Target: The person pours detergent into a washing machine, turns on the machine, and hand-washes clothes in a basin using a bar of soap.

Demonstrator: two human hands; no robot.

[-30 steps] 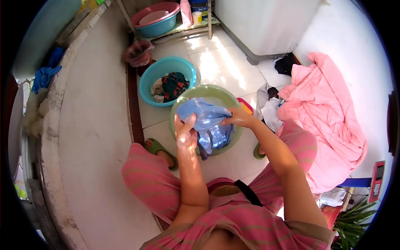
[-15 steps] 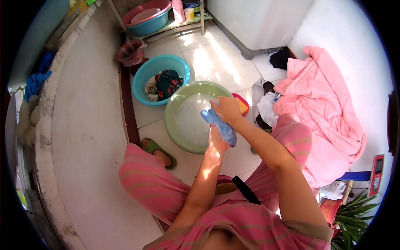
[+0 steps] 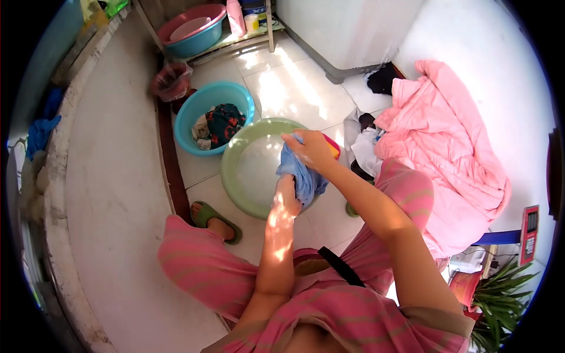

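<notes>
A wet-looking blue cloth point(image 3: 307, 181) is bunched between my two hands, above the right side of a green basin point(image 3: 233, 189) of cloudy water. My left hand point(image 3: 286, 195) grips its lower left part, with the fingers partly hidden by the folds. My right hand point(image 3: 312, 150) is closed on the cloth's upper end, thumb and fingers toward the basin. What kind of garment or cloth it is, I cannot tell. Behind my right hand, a red and yellow object point(image 3: 333, 147) shows in part beside the basin.
A blue basin point(image 3: 183, 126) with dark patterned and pale clothes stands behind the green one. On the right lie a pink quilted item point(image 3: 447, 170) and white and dark pieces point(image 3: 365, 141). A shelf point(image 3: 247, 40) with stacked basins is at the back; a potted plant point(image 3: 503, 297) stands lower right.
The blue cloth has gone from a tight twist to a looser, more spread bunch. My hands have shifted slightly, the left one turning around the cloth. The whole view has moved a little.
</notes>
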